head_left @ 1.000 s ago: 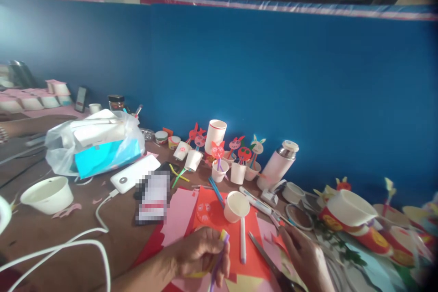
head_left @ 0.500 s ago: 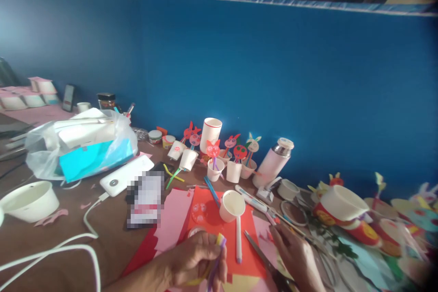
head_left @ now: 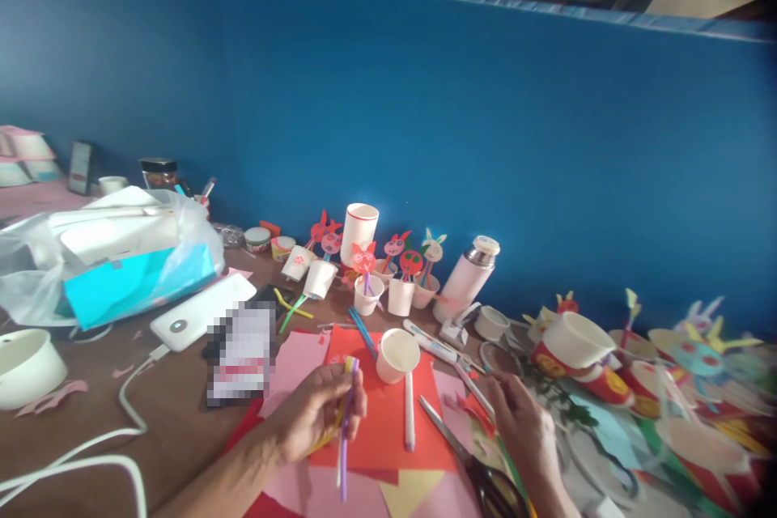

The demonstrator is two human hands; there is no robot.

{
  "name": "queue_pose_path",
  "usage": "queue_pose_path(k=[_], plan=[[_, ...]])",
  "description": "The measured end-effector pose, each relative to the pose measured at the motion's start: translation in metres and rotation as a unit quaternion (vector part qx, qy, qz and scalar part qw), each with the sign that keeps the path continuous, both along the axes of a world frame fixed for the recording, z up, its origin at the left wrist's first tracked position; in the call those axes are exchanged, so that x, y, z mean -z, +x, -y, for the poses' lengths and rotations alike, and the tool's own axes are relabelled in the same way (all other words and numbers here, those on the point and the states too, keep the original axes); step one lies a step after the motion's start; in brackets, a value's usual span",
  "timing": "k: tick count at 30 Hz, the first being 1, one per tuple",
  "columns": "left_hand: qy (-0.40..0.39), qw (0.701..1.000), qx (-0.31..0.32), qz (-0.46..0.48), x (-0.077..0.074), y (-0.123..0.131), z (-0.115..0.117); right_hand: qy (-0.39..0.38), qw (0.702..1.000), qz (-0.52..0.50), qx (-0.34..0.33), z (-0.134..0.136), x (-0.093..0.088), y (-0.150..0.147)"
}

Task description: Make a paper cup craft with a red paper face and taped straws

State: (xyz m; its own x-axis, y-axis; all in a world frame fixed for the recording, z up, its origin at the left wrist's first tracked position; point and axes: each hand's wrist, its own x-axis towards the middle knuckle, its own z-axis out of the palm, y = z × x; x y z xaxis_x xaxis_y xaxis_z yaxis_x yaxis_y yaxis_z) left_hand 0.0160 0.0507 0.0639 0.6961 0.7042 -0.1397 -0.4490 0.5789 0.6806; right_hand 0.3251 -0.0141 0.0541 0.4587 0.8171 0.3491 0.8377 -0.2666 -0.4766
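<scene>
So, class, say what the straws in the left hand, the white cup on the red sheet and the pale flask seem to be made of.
Straws: likely plastic, thin smooth coloured tubes. Cup: seemingly paper, matt white with rolled rim. Flask: probably coated metal, shiny silvery neck.

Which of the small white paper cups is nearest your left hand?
The empty small white paper cup tipped over on the red paper sheet, just beyond the left hand; the other cups sit farther back by the blue wall.

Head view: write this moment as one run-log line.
left hand: grips straws | right hand: beside scissors | pen: on red paper
</scene>
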Motion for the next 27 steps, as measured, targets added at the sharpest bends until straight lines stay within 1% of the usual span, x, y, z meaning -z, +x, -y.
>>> queue_pose_path(k=[3,6,9,11,14,17,19,21,24,27], plan=[[0.007,0.999,-0.036,0.022,-0.006,-0.01,-0.01,0.027,0.999,-0.012,0.028,0.002,-0.006,0.002],[0.028,0.993,-0.096,0.06,-0.021,-0.027,-0.021,0.049,0.998,-0.023,0.04,0.003,-0.008,0.004],[0.016,0.982,-0.146,0.119,-0.036,-0.045,-0.03,0.064,0.997,-0.026,0.034,0.002,-0.006,0.003],[0.013,0.976,-0.157,0.148,-0.043,-0.053,-0.033,0.057,0.998,-0.03,0.022,0.001,-0.005,0.0],[0.014,0.975,-0.16,0.154,-0.047,-0.058,-0.033,0.043,0.998,-0.029,-0.038,0.0,-0.006,-0.01],[0.016,0.97,-0.17,0.17,-0.049,-0.062,-0.032,0.046,0.988,-0.009,-0.145,0.001,-0.01,-0.031],[0.017,0.965,-0.177,0.191,-0.052,-0.065,-0.031,0.04,0.974,-0.008,-0.222,0.002,-0.013,-0.052],[0.021,0.965,-0.17,0.198,-0.054,-0.065,-0.031,0.037,0.962,-0.012,-0.27,0.003,-0.015,-0.078],[0.038,0.976,-0.137,0.165,-0.058,-0.057,-0.029,-0.005,0.94,0.015,-0.341,0.001,-0.013,-0.116],[0.072,0.985,-0.104,0.115,-0.061,-0.043,-0.029,-0.026,0.929,0.045,-0.366,-0.003,-0.007,-0.146]])
